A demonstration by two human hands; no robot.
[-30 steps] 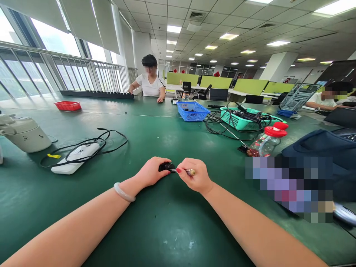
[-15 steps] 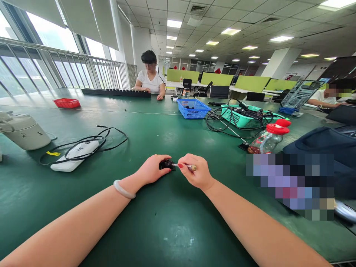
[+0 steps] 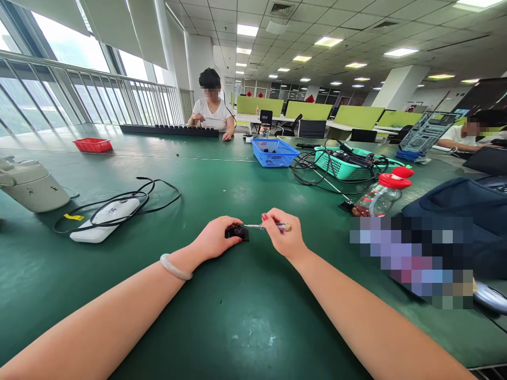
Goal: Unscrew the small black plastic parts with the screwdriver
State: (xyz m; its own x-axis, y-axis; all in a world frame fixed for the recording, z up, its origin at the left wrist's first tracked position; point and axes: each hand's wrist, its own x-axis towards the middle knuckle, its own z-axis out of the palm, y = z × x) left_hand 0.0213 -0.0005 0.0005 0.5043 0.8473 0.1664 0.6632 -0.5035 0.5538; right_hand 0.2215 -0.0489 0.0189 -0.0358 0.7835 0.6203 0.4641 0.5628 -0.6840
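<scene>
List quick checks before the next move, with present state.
1. Left hand has hold of the small black part: ok, thumb and fingers around its left end.
2. Right hand grips the screwdriver-like tool: ok, shaft pointing toward the part.
3. Tool tip seated in the part: cannot tell, contact too small to make out.
4. Black cable clear of both hands: ok, lies off to the left.
5. Red-lidded jar clear of the right hand: ok, well apart.

The place was an office: at least 4 green partitions (image 3: 309,110) stood along white desks (image 3: 249,118) with black chairs (image 3: 312,130), beneath a tiled ceiling (image 3: 222,21) with light panels (image 3: 247,30).
</scene>
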